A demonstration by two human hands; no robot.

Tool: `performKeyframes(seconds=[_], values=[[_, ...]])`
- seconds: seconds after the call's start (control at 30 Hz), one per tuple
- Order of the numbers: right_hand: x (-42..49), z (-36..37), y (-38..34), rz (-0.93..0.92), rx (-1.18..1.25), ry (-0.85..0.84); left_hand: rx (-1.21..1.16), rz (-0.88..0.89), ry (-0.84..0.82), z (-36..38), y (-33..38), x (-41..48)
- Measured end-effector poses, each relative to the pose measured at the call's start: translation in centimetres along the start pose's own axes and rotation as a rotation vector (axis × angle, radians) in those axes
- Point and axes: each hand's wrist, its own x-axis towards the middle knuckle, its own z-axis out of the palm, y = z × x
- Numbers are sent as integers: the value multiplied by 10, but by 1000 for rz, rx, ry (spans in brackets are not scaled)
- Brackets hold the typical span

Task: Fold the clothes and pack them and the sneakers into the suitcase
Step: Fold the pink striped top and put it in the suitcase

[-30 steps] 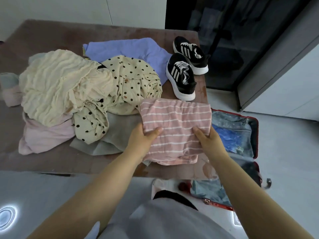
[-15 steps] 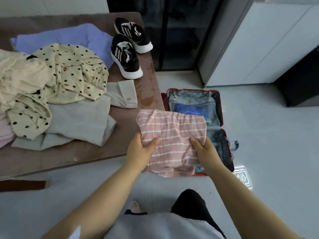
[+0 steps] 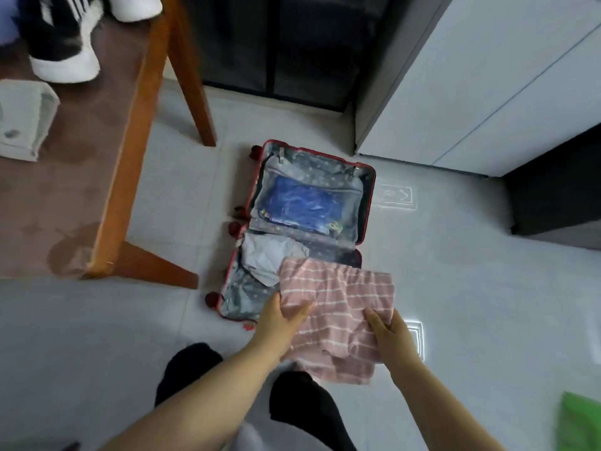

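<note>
A folded pink garment with white stripes (image 3: 338, 307) hangs between my hands, over the near right part of the open red suitcase (image 3: 369, 203) on the floor. My left hand (image 3: 281, 320) grips its left edge, thumb on top. My right hand (image 3: 392, 333) grips its right side. The far half of the suitcase holds a blue item (image 3: 300, 205) under a mesh cover. A grey folded garment (image 3: 265, 258) lies in the near half. Black and white sneakers (image 3: 61, 37) stand on the table at the top left.
The wooden table (image 3: 126, 151) with its slanted legs stands left of the suitcase. A pale folded cloth (image 3: 24, 120) lies on it. A white cabinet (image 3: 487, 83) and a dark unit (image 3: 559, 190) stand right. Something green (image 3: 582, 421) shows at the bottom right.
My hands carried the striped garment from the table's front edge down over the suitcase. The view swung right and down, so the pile of clothes has left the frame.
</note>
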Motion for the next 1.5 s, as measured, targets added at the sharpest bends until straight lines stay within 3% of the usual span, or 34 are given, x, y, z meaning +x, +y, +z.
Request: performKeyframes(seconds=[0.13, 0.23, 0.5, 0.63, 0.83, 0.97, 1.07, 1.17, 1.3, 1.5], values=[[59, -19, 32, 53, 0, -28, -62, -28, -70, 42, -15, 33], [122, -7, 68, 96, -17, -23, -91, 69, -112, 58, -42, 92], [338, 48, 159, -25, -101, -76, 216, 302, -133, 103, -151, 307], [430, 78, 204, -95, -207, -110, 336, 313, -142, 123, -202, 403], [528, 122, 272, -111, -193, -85, 463, 350, -14, 158, -267, 508], [551, 132, 286, -117, -198, 130, 789, 383, -15, 163, -291, 527], [546, 141, 286, -225, -393, 305, 1205, 338, 94, 171, -290, 519], [534, 157, 290, -486, -802, 116, 1439, 417, -9, 176, -289, 516], [544, 161, 309, -373, -1192, -215, 1648, 356, -206, 170, -290, 529], [509, 152, 271, -278, -1327, -339, 1547, 234, -308, 163, -252, 501]])
